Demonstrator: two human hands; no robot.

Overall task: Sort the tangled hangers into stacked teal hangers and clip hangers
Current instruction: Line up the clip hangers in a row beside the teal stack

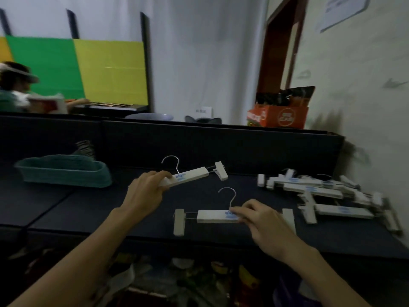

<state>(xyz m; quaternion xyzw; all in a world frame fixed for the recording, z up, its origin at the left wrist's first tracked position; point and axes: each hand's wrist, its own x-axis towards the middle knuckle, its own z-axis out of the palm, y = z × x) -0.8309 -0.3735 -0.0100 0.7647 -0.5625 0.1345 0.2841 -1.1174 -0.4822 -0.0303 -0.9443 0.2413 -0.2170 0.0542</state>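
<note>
**Two clip hangers in hand, the pile at your three o'clock**

While your left hand (147, 188) curls round the left end of the raised clip hanger (190, 176), its bar runs up toward two o'clock, with its one visible clip at the far end and its wire hook pointing to twelve. Your right hand (261, 220) pinches the bar of the near clip hanger (212, 216), which lies flat on the dark table (55, 202) with its long axis running nine to three, a clip at each end and the hook rising toward twelve.

The pile of clip hangers (327, 191) lies at three o'clock from your right hand, well apart from your left, so the right hand is plainly the nearer one to it. Its bars mostly run nine to three as well; I judge the near hanger would join it with little turning, while the raised one needs swinging round first.

At ten o'clock sits the teal basket (64, 171); its inside is hidden from here. No teal hangers can be made out.
</note>
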